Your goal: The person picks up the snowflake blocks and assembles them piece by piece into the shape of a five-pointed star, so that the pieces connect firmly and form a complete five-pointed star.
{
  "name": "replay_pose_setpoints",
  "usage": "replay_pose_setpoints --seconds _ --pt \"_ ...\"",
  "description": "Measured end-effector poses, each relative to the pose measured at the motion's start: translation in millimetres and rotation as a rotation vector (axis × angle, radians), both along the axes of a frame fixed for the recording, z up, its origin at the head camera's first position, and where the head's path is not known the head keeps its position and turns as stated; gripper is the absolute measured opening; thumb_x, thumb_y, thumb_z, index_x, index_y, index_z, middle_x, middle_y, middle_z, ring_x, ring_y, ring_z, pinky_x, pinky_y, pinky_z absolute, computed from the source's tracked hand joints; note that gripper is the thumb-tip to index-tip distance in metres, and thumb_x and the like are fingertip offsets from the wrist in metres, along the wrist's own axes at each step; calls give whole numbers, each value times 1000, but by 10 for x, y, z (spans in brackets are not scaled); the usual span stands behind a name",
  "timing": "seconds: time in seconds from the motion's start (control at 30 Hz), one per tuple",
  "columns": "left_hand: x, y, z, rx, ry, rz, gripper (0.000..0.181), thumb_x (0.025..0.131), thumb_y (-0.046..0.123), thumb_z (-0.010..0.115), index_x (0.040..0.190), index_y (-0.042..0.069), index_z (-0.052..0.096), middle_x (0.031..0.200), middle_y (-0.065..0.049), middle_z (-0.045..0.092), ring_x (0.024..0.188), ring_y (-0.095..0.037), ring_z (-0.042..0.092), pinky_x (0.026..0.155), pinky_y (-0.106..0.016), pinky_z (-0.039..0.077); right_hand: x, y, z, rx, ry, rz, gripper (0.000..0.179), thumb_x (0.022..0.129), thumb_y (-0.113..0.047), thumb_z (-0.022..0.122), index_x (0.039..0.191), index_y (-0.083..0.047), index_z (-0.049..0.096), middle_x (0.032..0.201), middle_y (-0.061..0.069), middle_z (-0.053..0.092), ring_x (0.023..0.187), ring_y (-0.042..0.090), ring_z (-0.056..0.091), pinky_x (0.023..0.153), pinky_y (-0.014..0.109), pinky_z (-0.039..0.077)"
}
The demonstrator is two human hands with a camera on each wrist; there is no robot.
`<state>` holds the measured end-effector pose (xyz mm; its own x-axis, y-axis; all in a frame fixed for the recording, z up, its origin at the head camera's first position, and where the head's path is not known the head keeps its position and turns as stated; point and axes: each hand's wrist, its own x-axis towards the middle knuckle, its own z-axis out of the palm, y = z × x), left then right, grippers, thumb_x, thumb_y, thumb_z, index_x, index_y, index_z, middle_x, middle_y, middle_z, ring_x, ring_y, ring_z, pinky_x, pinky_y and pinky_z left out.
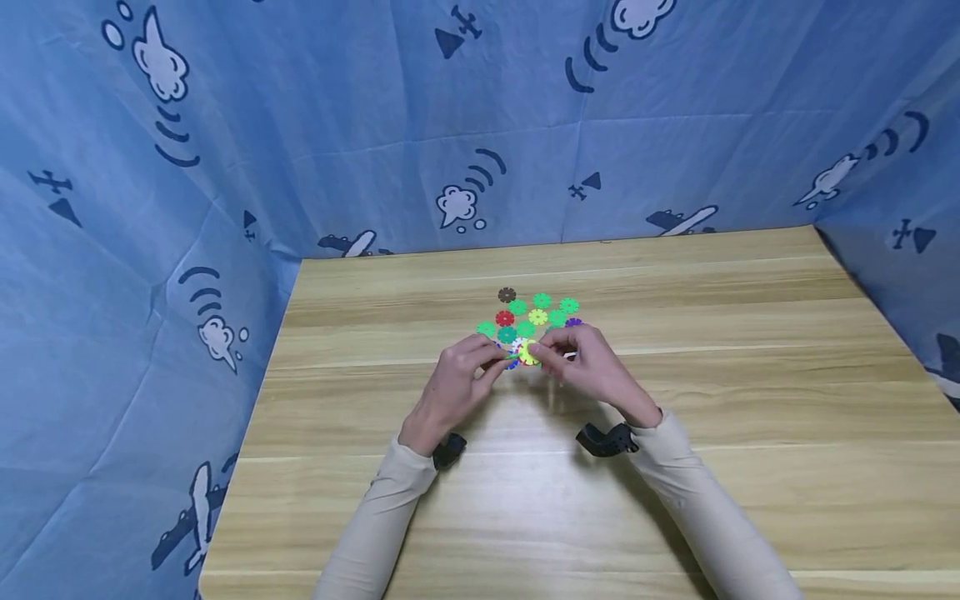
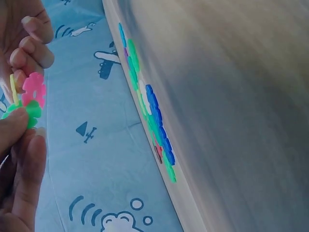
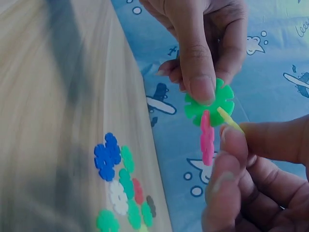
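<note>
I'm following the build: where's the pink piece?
In the right wrist view, the pink piece is right of centre, touching the green piece from below, left of the yellow piece.

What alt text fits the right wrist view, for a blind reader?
The left hand pinches a green notched disc while the right hand pinches a yellow disc against it; a pink disc is attached to the green one. More discs, including blue, white and green, lie on a wooden table.

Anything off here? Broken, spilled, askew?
Nothing stands out. Left hand pinches a green disc, right hand a yellow disc; a pink disc meets the green. Loose discs lie grouped on the table, none visibly broken.
</note>
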<state>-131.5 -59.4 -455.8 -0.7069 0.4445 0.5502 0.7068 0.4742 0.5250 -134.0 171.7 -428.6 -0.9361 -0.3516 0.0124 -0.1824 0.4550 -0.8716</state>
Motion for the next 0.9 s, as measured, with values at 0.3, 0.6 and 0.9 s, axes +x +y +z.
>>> replay_pose_setpoints --seconds 0.3,0.6,0.9 --pt "8 12 -7 -69 79 -48 7 89 4 81 96 4 81 92 -3 76 83 -12 68 77 -22 60 20 12 -10 14 -2 20 26 101 -18 69 81 -2 73 73 21 67 62 31 62 51 23 44" --pt "-12 39 21 -77 115 -55 4 93 5 78 93 2 80 86 -4 74 78 -13 67 73 -21 58 31 -31 -20 10 6 -17 26 101 -19 70 78 -6 73 72 16 69 58 13 58 51 22 43" --pt "-66 -53 -2 -17 -139 20 5 95 7 76 95 3 77 89 -5 72 77 -12 65 69 -20 57 2 -55 -65 13 -35 -52 32 104 -30 66 91 -2 75 82 21 71 61 23 60 50 23 42"
